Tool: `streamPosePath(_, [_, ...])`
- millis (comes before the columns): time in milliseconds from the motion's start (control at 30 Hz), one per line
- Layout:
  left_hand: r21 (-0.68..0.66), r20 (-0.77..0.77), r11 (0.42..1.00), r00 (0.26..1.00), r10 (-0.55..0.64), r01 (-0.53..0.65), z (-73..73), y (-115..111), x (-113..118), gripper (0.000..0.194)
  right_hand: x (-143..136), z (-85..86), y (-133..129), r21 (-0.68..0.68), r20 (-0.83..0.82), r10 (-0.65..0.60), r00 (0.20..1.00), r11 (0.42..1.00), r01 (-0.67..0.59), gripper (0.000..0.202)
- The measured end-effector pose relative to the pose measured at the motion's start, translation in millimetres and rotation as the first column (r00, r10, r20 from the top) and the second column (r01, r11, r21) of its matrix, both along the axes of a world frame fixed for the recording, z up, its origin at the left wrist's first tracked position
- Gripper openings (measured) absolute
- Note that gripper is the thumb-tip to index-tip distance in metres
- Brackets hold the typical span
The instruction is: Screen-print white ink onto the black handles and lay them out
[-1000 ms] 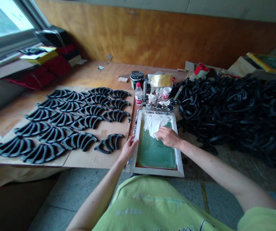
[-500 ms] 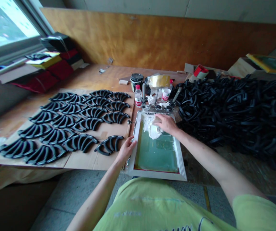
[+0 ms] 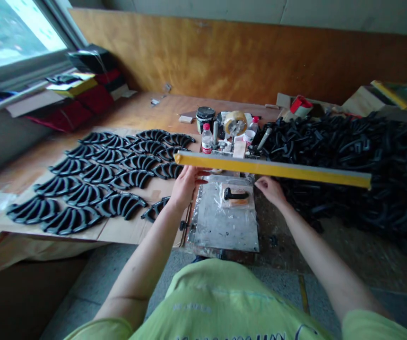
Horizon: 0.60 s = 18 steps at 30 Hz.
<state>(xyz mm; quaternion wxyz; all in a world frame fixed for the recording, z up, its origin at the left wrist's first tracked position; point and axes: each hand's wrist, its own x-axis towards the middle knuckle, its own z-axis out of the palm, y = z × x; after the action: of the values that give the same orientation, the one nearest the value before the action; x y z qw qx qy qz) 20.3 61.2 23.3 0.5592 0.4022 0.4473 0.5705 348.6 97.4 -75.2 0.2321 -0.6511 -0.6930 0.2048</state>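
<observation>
A screen-printing frame [image 3: 274,171] is tipped up, so its yellow front edge faces me. Below that edge, on the left, my left hand [image 3: 184,186] has its fingers stretched out and apart; whether it touches the frame is unclear. My right hand [image 3: 271,190] is at the right of the metal base plate [image 3: 224,231], its fingers curled together; anything in them is too small to make out. On the plate, a black curved plastic part [image 3: 236,194] lies in a small holder [image 3: 238,203] under clear film.
Rows of black curved parts [image 3: 72,198] lie on cardboard [image 3: 114,231] at the left. A heap of similar black parts [image 3: 345,141] covers the right. Behind the frame are a bottle [image 3: 206,139], an ink tub [image 3: 205,118] and a tape roll [image 3: 234,123].
The frame has swung up from lying flat, uncovering the base plate and the black part. My left hand has moved forward; my right hand has left the white cloth and shifted right.
</observation>
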Motion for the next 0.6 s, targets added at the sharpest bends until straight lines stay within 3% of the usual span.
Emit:
streamPosePath(67, [-0.030,0.062,0.998,0.996,0.063,-0.062,-6.3,0.5,9.1,0.052,-19.4,-19.3,-15.3,0.011,0.032,0.159,0.987,0.987,-0.160,0.025])
streamPosePath(133, [-0.124,0.102,0.990,0.992,0.072,-0.059,-23.1,-13.3,20.5,0.052,-40.0,-24.8,-28.5,0.042,0.107,0.252,0.962,0.965,-0.258,0.021])
streamPosePath(200, [-0.314,0.121,0.943,0.990,-0.073,0.108,-46.6,-37.3,33.9,0.055,-60.4,-18.4,-45.2,0.101,0.156,0.235,0.959,0.962,-0.252,0.011])
streamPosePath(233, [-0.418,0.145,0.878,0.971,-0.188,0.233,-58.7,-50.5,40.5,0.057,-71.5,-12.8,-55.9,0.142,0.159,0.213,0.964,0.961,-0.236,0.009])
streamPosePath(300, [-0.520,0.191,0.795,0.950,-0.248,0.312,-80.1,-73.9,49.9,0.058,-95.6,-1.9,-79.9,0.231,0.157,0.235,0.959,0.936,-0.267,0.009])
streamPosePath(367, [-0.554,0.181,0.790,0.964,-0.195,0.264,-95.8,-88.6,48.6,0.054,-115.2,3.6,-98.9,0.268,0.173,0.405,0.898,0.858,-0.439,0.013])
streamPosePath(433, [-0.557,0.119,0.811,0.984,-0.132,0.176,-107.9,-94.5,30.7,0.051,-116.3,1.9,-103.0,0.261,0.166,0.533,0.830,0.788,-0.558,0.018])
streamPosePath(467, [-0.558,0.071,0.821,0.993,-0.098,0.121,-113.9,-95.6,14.9,0.050,-106.4,-0.9,-98.5,0.247,0.152,0.523,0.839,0.802,-0.544,0.019])
streamPosePath(500, [-0.550,0.020,0.833,0.998,-0.053,0.055,-120.3,-96.6,-4.6,0.048,-89.4,-4.5,-90.3,0.224,0.139,0.450,0.882,0.853,-0.471,0.018])
streamPosePath(567, [-0.558,-0.143,0.811,0.983,0.115,-0.176,-135.0,-100.7,-50.7,0.046,-38.7,-13.0,-67.8,0.136,0.164,0.139,0.977,0.977,-0.162,0.020])
streamPosePath(600, [-0.559,-0.237,0.781,0.957,0.170,-0.277,-142.9,-104.6,-74.2,0.045,-9.2,-17.8,-56.2,0.072,0.218,-0.035,0.975,0.997,0.019,0.023])
